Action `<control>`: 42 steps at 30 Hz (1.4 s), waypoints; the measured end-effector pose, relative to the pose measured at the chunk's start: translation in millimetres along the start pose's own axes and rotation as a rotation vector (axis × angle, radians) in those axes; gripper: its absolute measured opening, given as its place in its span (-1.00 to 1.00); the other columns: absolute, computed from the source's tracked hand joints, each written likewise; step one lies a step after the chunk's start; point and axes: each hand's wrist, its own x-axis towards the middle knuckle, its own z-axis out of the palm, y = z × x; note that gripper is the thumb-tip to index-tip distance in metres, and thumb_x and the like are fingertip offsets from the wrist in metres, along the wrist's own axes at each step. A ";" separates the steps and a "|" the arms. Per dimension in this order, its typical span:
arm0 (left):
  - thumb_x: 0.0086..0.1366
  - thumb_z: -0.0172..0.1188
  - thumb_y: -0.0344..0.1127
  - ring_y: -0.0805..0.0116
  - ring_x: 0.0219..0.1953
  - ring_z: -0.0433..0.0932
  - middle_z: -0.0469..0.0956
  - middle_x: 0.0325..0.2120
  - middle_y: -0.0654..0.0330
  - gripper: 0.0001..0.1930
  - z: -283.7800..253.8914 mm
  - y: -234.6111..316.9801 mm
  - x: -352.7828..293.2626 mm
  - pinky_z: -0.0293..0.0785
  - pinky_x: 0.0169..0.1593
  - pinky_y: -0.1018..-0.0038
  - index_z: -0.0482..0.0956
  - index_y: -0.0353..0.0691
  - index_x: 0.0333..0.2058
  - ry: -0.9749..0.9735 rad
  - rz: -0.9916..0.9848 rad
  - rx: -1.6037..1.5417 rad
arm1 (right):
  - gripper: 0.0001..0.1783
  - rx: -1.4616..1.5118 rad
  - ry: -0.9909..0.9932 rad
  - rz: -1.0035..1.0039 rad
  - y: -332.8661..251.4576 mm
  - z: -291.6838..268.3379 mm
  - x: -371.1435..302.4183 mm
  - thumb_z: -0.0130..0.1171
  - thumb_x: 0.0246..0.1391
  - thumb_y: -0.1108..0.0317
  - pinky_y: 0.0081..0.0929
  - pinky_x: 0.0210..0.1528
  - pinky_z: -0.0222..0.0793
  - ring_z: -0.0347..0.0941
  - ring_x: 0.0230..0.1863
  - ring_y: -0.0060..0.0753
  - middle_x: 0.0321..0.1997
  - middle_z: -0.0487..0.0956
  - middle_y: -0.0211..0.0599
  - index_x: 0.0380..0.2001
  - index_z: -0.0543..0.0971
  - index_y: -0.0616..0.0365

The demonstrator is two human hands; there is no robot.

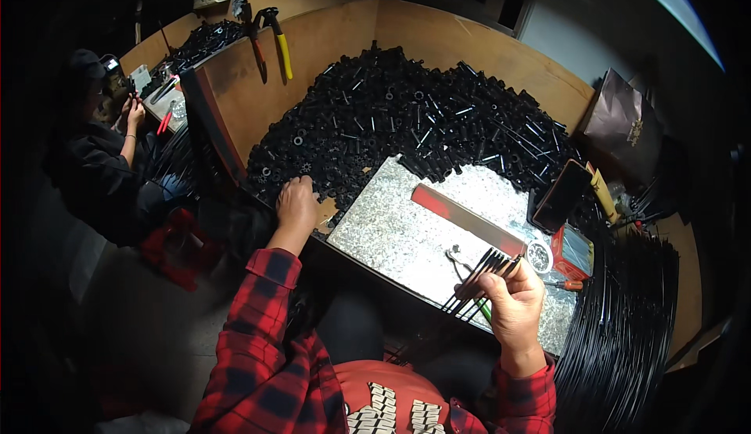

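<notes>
At the near left edge of a big heap of small black parts, my left hand reaches down among them. Its fingers are curled, and whatever they pinch is hidden. A scrap of brown cardboard lies beside that hand. My right hand is closed on a fanned bunch of thin black rods, held over the near edge of a speckled pale board. Partly behind the rods lie pliers with a green handle. Beyond them rests a long red bar.
To the right stand a round white dish, a red box, a phone and an orange-handled screwdriver. Long black rods hang at the right edge. Pliers hang on the wooden wall. A co-worker sits at left.
</notes>
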 end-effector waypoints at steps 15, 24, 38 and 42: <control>0.23 0.09 -0.61 0.44 -0.28 0.56 0.47 -0.13 0.12 -0.77 -85.3 105.6 -24.6 0.53 -0.14 0.54 0.51 -0.39 -0.12 -0.226 0.152 -1.417 | -0.90 -0.166 -0.074 0.042 12.8 -9.7 -0.1 0.10 0.11 0.55 -0.38 -0.25 0.55 0.58 -0.37 -0.27 -0.39 0.56 -0.14 -0.32 0.40 0.30; 0.21 0.14 -0.56 0.31 -0.16 0.55 0.49 -0.10 0.00 -0.77 -113.9 151.7 -43.5 0.52 -0.02 0.40 0.52 -0.34 -0.13 -0.485 0.260 -1.829 | -0.71 -0.069 -0.112 0.016 13.8 5.3 6.4 0.20 0.11 0.41 -0.71 -0.47 0.26 0.36 -0.47 -0.76 -0.52 0.50 -0.43 -0.55 0.30 0.16; 0.21 0.13 -0.57 0.23 0.07 0.44 0.48 -0.03 -0.05 -0.73 -127.2 162.8 -55.0 0.32 0.17 0.36 0.48 -0.34 -0.08 -0.693 0.267 -1.948 | -0.72 -0.056 -0.133 0.007 4.3 11.4 1.9 0.20 0.12 0.42 -0.73 -0.49 0.24 0.31 -0.48 -0.80 -0.51 0.47 -0.48 -0.54 0.31 0.15; 0.18 0.19 -0.55 0.29 0.04 0.43 0.46 -0.06 0.02 -0.73 -132.7 165.2 -56.8 0.33 0.12 0.41 0.47 -0.33 -0.12 -0.663 0.286 -1.895 | -0.76 -0.091 -0.163 0.008 13.2 3.0 2.2 0.18 0.12 0.44 -0.68 -0.41 0.32 0.38 -0.42 -0.71 -0.45 0.49 -0.41 -0.49 0.31 0.16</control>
